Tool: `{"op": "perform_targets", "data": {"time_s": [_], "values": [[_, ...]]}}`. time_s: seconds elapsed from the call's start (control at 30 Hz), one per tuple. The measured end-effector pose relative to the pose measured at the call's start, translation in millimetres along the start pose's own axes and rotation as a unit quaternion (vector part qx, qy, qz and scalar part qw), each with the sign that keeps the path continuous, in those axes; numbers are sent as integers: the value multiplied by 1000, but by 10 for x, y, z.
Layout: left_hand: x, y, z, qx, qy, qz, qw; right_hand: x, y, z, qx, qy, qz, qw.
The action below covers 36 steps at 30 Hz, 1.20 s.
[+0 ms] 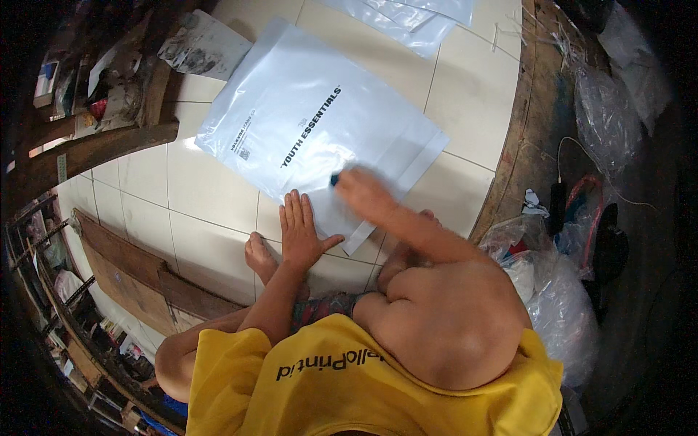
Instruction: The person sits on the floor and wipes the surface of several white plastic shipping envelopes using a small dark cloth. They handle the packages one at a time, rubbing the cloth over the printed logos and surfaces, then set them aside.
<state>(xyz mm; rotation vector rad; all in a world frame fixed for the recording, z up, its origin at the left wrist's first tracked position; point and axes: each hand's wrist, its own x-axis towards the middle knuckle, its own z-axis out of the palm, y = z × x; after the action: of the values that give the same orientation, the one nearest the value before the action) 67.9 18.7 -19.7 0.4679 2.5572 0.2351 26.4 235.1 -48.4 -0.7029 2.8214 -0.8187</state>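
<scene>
A: Where's the plastic mailer bag (pixel 378 120)?

B: Flat on the tiled floor (pixel 211 211) before the person, white with black lettering.

A: And the left hand (pixel 299 236)?

B: Palm down at the bag's near edge, four fingers straight and nearly together, thumb stretched out sideways.

A: The right hand (pixel 361 196)?

B: Over the bag, fingers curled in, pinching a small dark object (pixel 334 179); blur hides the exact grip.

A: What's around?

B: Glossy plastic sheets (pixel 414 29) beyond it, a smudged sheet (pixel 207 47) by its far left side, a wooden plank (pixel 538 109) rightward, and a clear plastic bundle (pixel 556 312) at the person's right.
</scene>
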Motion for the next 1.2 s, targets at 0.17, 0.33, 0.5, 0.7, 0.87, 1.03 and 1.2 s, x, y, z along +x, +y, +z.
{"op": "perform_targets", "data": {"time_s": [0.17, 0.33, 0.5, 0.7, 0.87, 1.03, 1.2], "values": [[12, 18, -33, 14, -8, -5, 1000, 103, 1271, -715, -49, 181, 135, 973], [3, 11, -64, 4, -6, 5, 1000, 54, 1411, -979, -8, 184, 207, 961], [-65, -27, 37, 43, 1, -25, 999, -267, 350, -337, 32, 71, 0, 997], [-79, -51, 66, 48, 13, -1, 999, -318, 1250, -750, 2, 137, 185, 973], [-150, 44, -66, 53, -23, -39, 998, -320, 1554, -1253, 65, 185, 247, 949], [-83, -8, -225, 57, 37, 8, 998, -256, 1308, -1293, 228, 267, 337, 874], [865, 82, -641, -57, 72, 141, 986, 183, 1010, -1207, 132, 187, 241, 943]]}}
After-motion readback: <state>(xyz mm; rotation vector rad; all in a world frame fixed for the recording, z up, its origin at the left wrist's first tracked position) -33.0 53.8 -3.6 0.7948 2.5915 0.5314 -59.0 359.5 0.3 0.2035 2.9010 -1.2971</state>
